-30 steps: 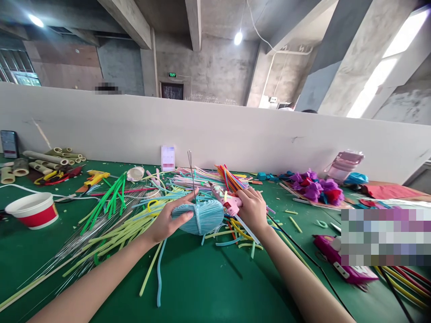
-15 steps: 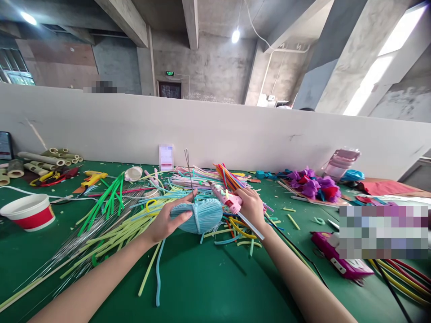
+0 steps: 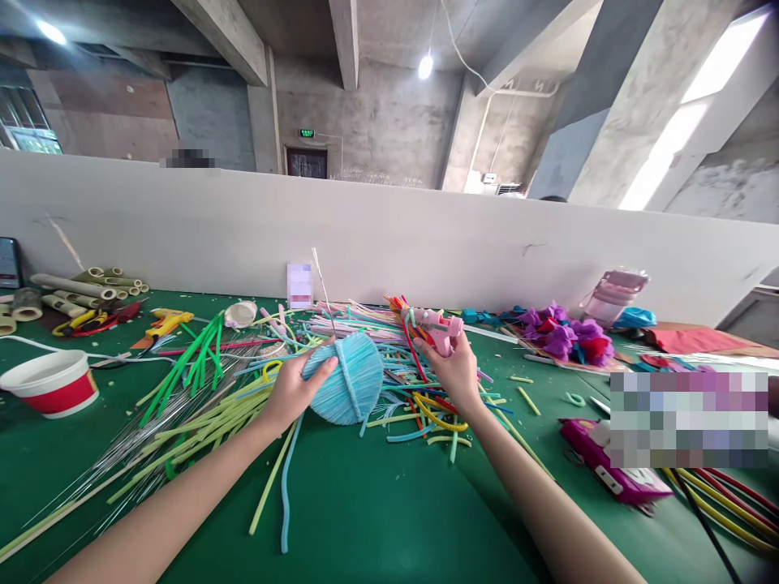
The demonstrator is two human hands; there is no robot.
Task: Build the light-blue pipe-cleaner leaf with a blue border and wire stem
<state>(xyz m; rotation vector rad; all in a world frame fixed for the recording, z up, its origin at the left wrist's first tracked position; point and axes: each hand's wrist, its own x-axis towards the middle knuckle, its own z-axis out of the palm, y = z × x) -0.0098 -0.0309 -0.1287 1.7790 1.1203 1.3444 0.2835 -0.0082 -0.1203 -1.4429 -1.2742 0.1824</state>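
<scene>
My left hand (image 3: 298, 385) grips the edge of a round disc of light blue pipe cleaners (image 3: 359, 381), its thumb on the near face. One thicker blue strip runs across that face, and thin wires (image 3: 322, 280) rise from the disc's top. In my right hand (image 3: 455, 371) is a pink hot glue gun (image 3: 431, 320), its nozzle toward the left and a clear glue stick (image 3: 494, 334) out of its back. The gun is apart from the disc. Behind and under both hands lie loose pipe cleaners (image 3: 213, 414) in many colours.
On the left are a paper cup (image 3: 49, 385), a yellow glue gun (image 3: 165, 323), pliers (image 3: 82, 321) and bamboo pieces (image 3: 91, 288). Purple flowers (image 3: 565, 331), a magenta case (image 3: 614, 462) and a pink bottle (image 3: 614, 294) are on the right. A pale partition (image 3: 389, 235) bounds the green table.
The disc has turned from a slant to face me more fully, its wires tipping left. My right hand has drawn the glue gun back from the disc and turned it more level.
</scene>
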